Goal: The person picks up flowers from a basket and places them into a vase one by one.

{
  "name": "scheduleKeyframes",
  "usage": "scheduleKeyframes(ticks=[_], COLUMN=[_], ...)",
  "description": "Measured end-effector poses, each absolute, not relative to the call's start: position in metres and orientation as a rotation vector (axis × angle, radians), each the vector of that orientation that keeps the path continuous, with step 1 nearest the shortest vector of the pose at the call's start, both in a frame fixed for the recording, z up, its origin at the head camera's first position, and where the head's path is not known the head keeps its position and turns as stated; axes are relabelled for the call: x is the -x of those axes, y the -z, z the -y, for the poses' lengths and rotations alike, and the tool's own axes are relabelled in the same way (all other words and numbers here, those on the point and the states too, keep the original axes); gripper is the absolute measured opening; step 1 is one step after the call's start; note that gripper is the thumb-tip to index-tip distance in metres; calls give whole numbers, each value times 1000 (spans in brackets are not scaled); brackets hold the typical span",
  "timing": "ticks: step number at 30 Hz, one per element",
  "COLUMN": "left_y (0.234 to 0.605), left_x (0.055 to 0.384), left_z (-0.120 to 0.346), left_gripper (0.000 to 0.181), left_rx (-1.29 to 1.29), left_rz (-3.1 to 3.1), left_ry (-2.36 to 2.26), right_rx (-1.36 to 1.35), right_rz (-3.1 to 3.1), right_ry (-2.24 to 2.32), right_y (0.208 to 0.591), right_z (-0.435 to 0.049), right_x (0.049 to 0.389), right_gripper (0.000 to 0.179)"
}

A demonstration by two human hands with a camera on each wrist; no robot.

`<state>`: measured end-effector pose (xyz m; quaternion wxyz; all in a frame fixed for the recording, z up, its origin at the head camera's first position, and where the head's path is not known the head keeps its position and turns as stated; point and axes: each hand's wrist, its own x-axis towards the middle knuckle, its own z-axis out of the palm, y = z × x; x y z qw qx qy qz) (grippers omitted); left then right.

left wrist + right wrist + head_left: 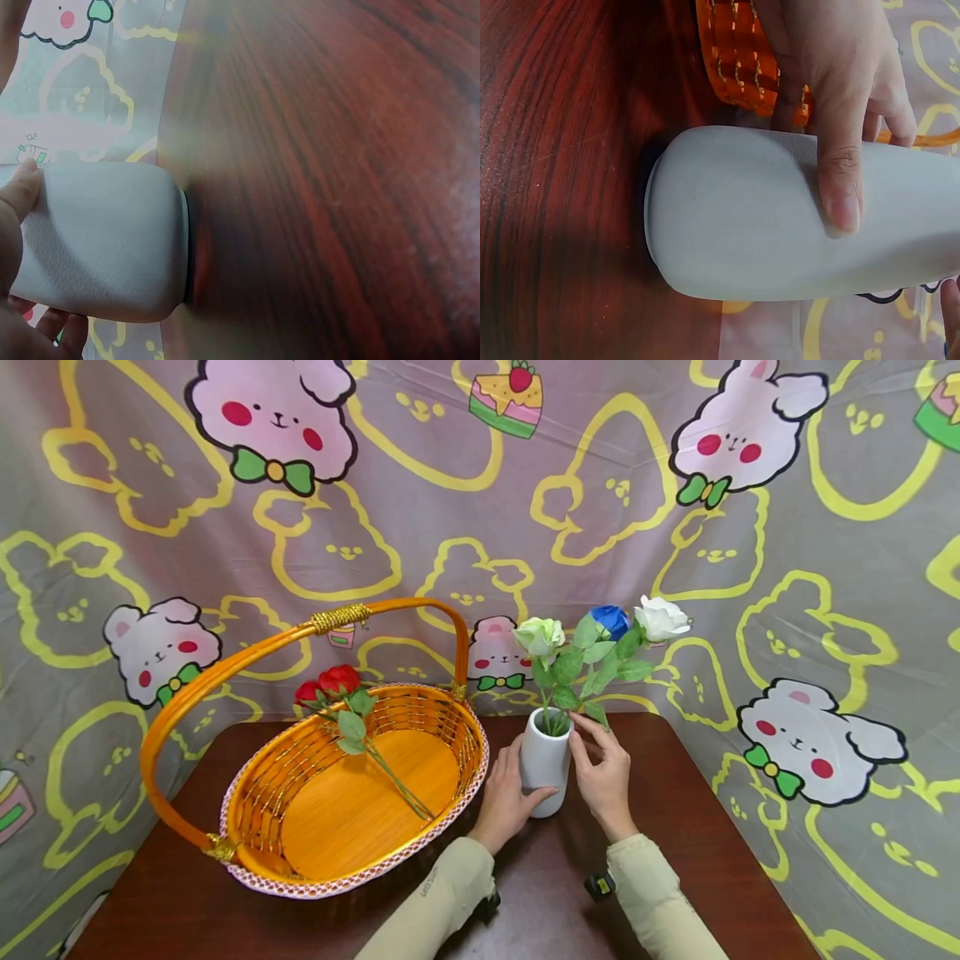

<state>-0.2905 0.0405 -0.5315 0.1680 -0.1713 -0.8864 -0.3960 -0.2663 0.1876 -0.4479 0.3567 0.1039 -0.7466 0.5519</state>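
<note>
A white vase [545, 768] stands upright on the table, gripped round its body by my left hand [508, 802]. In the right wrist view, that hand's thumb lies across the vase [735, 214]. Against the right side of the rim rest the thumb and forefinger of my right hand [606, 772], the other fingers loosely bent. Three artificial roses lean out of the vase: a pale green rose [540, 636], a blue rose [611, 622] and a white rose [662, 618]. Their lower stems show inside the mouth; green leaves hang over the rim near my right fingertips.
Left of the vase is an orange woven basket [480, 752] with a tall arched handle [247, 656]. Red roses [339, 680] lie in it, heads over the back rim and stems across the bottom. A patterned cloth [465, 510] hangs behind the dark wooden table [675, 827].
</note>
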Motion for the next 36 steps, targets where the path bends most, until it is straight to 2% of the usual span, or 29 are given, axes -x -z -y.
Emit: scheduleKeyframes(ticks=[5,11,16,22,26,30,36], left_y=[531,531,529,517,489,442,366], left_x=[290,291,289,272,245,214,186], left_z=[-39,-38,-35,-31,-18,13,90], left_gripper=[104,104,106,116,112,98,66], left_rx=[488,495,498,505,592,700,675], left_rz=[2512,2513,2543,2588,2524,2314,1931], left_ry=[1106,1130,1168,1084,867,683,586], right_rx=[-267,-253,-127,24,53,4,-357], right_rz=[1921,1792,1723,1759,1803,1872,1973], right_ry=[-1432,-1643,-1714,-1578,-1487,-1444,-1265], right_y=[465,472,465,442,439,447,471], right_z=[-196,-207,-212,-204,-195,-186,-171], right_x=[279,285,281,258,248,244,245], right_gripper=[22,15,16,26,33,36,39])
